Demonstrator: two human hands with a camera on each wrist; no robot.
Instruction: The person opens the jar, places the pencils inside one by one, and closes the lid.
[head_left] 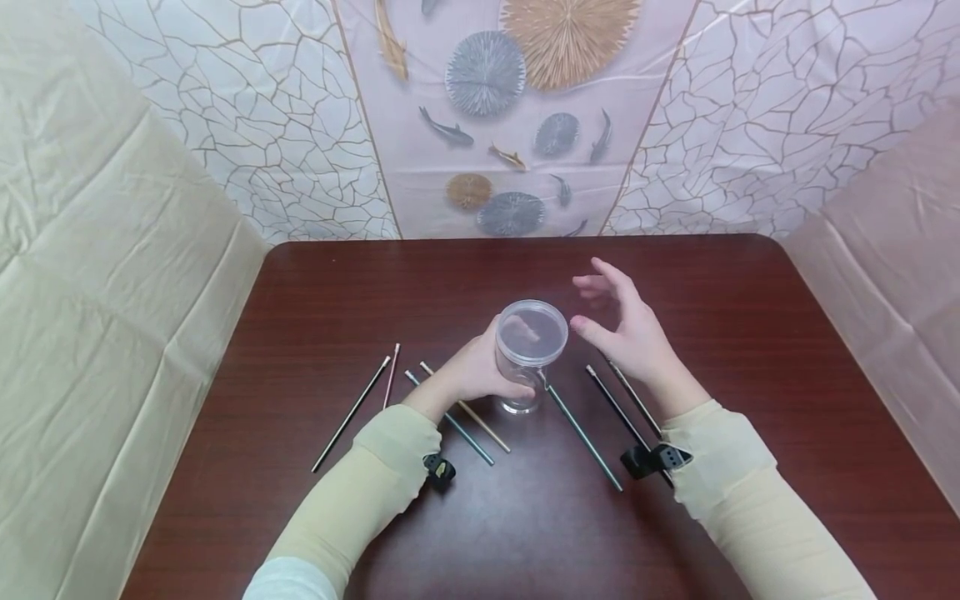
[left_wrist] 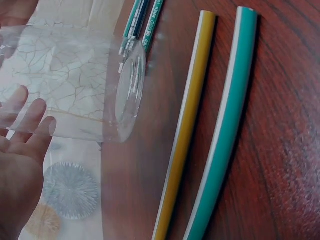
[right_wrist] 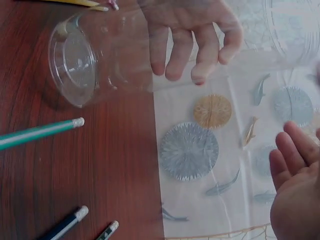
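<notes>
A clear plastic jar (head_left: 517, 406) with a translucent lid (head_left: 532, 332) stands near the middle of the brown table. My left hand (head_left: 476, 367) grips its body, thumb in front and fingers behind; the left wrist view shows that hand (left_wrist: 20, 175) against the clear wall. My right hand (head_left: 633, 333) is just right of the lid, apart from it, with fingers spread and loosely bent and nothing held. A green pencil (head_left: 585, 437) lies right of the jar's base. A gold pencil (left_wrist: 187, 125) and a teal pencil (left_wrist: 225, 125) lie on its left, partly below my left forearm.
Further left lie a black pencil (head_left: 351, 415) and a pink pencil (head_left: 391, 377). A navy pencil (head_left: 617, 408) and another dark pencil (head_left: 636, 396) run under my right wrist. Behind the table (head_left: 337, 283) hangs a patterned cloth (head_left: 487, 150).
</notes>
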